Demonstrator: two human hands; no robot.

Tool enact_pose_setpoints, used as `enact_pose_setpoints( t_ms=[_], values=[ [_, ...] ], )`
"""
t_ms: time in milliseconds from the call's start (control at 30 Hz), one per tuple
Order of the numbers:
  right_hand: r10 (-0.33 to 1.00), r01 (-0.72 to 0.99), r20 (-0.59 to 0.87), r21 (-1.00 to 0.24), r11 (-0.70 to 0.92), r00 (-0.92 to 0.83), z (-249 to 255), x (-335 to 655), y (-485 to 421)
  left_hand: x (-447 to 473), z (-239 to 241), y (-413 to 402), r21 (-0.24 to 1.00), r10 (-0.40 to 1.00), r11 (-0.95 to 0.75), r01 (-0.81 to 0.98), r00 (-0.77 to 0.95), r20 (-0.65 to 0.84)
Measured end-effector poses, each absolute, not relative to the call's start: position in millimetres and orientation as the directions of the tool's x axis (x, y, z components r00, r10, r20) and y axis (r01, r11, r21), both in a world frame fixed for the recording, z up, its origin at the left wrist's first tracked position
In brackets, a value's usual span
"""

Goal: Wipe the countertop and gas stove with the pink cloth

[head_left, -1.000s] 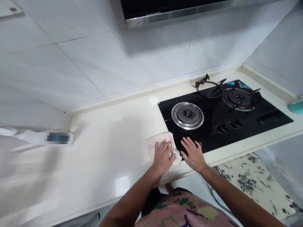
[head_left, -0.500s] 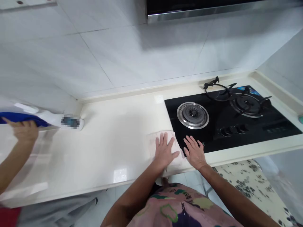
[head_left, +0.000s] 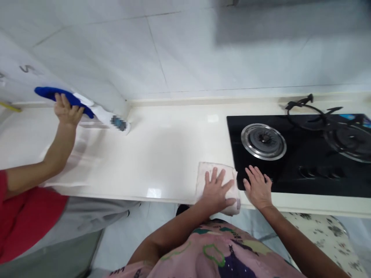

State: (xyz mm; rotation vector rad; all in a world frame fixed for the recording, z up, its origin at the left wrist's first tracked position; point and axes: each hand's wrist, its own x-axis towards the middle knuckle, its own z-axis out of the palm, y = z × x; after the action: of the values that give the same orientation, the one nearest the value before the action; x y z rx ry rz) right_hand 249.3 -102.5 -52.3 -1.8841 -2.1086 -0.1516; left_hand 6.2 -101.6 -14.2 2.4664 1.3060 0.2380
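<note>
A pale pink cleaning cloth (head_left: 203, 179) lies on the white countertop (head_left: 171, 154), its lower edge reaching over the counter's front edge. My left hand (head_left: 217, 189) rests flat on the cloth with fingers spread, pressing it from above rather than gripping it. To the right, my right hand (head_left: 257, 187) lies palm down at the front left corner of the black gas hob (head_left: 292, 179). Its fingers are stretched out and hold nothing. Behind it sits the left burner (head_left: 263, 141), a round metal ring without a pan support on it.
At the left, another person's hand (head_left: 68, 110) holds a blue cloth (head_left: 52, 92) against the wall, beside a white bottle (head_left: 102, 116). A black pan support (head_left: 304, 125) stands at the hob's back right. A floral-covered surface (head_left: 321, 227) is below the counter.
My view has swung left. The cloth and my left hand have come toward the counter's front edge, the cloth now overhanging it. The other person's blue cloth has risen along the wall.
</note>
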Motion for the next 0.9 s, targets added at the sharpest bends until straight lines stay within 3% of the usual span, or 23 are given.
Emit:
enact_pose_setpoints(
  t_ms=[133, 300, 467, 600, 733, 900],
  values=[
    [0.951, 0.982, 0.296, -0.136, 0.128, -0.083, -57.5, 253.5, -103.5, -42.0, -13.3, -127.6, 0.380, 0.894, -0.414, 0.827, 0.449, -0.004],
    [0.950, 0.979, 0.299, -0.148, 0.139, -0.090, -58.4, 255.4, -104.6, -148.7, -4.5, -110.3, 0.225, 0.995, 0.026, 0.974, -0.003, -0.103],
    [0.942, 0.971, 0.328, -0.190, 0.145, -0.077, -61.2, 257.3, -107.1, -274.7, 15.1, -86.6, 0.073, 0.872, 0.485, 0.872, -0.474, -0.122],
    [0.933, 0.965, 0.353, -0.210, 0.156, -0.074, -64.1, 258.1, -107.0, -313.8, 26.2, -80.0, 0.037, 0.707, 0.704, 0.709, -0.696, -0.128],
    [0.936, 0.969, 0.345, -0.201, 0.146, -0.070, -62.8, 256.8, -106.6, -256.6, 14.2, -87.5, 0.071, 0.783, 0.620, 0.781, -0.610, -0.123],
    [0.926, 0.968, 0.367, -0.189, 0.162, -0.084, -64.1, 256.9, -106.2, -116.9, -9.0, -113.7, 0.236, 0.983, 0.177, 0.956, -0.159, -0.092]
  ],
)
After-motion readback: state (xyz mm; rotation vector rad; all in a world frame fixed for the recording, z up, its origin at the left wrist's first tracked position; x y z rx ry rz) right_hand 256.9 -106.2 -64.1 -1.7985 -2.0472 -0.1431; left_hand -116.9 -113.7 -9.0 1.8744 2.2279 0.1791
